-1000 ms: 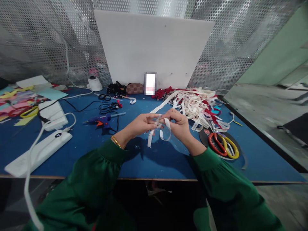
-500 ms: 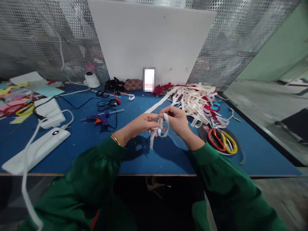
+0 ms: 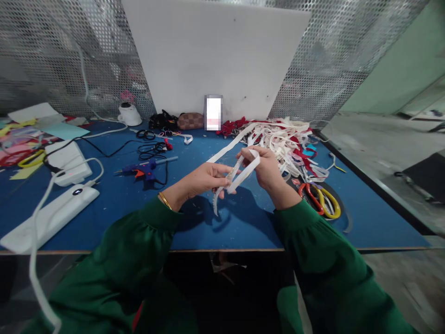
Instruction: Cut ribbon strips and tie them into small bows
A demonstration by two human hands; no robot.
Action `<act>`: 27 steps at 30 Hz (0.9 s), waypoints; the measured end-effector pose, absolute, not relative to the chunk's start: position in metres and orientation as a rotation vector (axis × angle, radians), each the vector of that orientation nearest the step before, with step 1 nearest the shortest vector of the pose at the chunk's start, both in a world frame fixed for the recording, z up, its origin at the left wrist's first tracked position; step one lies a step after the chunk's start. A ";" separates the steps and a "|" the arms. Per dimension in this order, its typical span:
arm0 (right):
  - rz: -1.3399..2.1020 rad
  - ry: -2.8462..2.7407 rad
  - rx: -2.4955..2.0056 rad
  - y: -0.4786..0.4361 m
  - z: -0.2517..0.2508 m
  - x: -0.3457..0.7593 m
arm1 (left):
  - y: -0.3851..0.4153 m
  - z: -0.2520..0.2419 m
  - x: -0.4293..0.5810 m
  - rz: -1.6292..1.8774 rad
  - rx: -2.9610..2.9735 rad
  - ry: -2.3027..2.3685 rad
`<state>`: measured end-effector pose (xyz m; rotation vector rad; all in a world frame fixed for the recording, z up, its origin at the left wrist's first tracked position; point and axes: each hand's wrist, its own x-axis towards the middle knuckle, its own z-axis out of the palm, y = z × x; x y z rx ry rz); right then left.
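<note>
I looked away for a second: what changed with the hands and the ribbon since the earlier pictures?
The right hand rose and drew away from the left hand, pulling the white ribbon loop out long. Both keep their pinch; scissors and glue gun lie unmoved.

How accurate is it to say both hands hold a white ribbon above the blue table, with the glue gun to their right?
One slip: in the head view the glue gun lies to their left. The left hand and right hand do hold the white ribbon above the blue table.
</note>
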<state>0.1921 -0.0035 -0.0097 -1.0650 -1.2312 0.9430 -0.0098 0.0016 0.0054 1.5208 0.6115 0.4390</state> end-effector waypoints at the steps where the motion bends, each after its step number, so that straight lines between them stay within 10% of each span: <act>1: 0.980 -1.191 -1.097 0.000 -0.012 0.196 | 0.001 0.007 -0.011 0.421 1.510 0.593; 7: 1.145 -1.245 -1.525 0.020 -0.036 0.210 | 0.001 0.009 -0.016 0.504 1.470 0.545; 12: 0.349 -1.498 -1.477 0.015 -0.034 0.208 | 0.007 0.008 -0.017 0.615 1.388 0.566; 27: 0.755 -1.585 -1.060 -0.004 -0.040 0.171 | 0.016 0.006 -0.018 0.904 1.154 0.606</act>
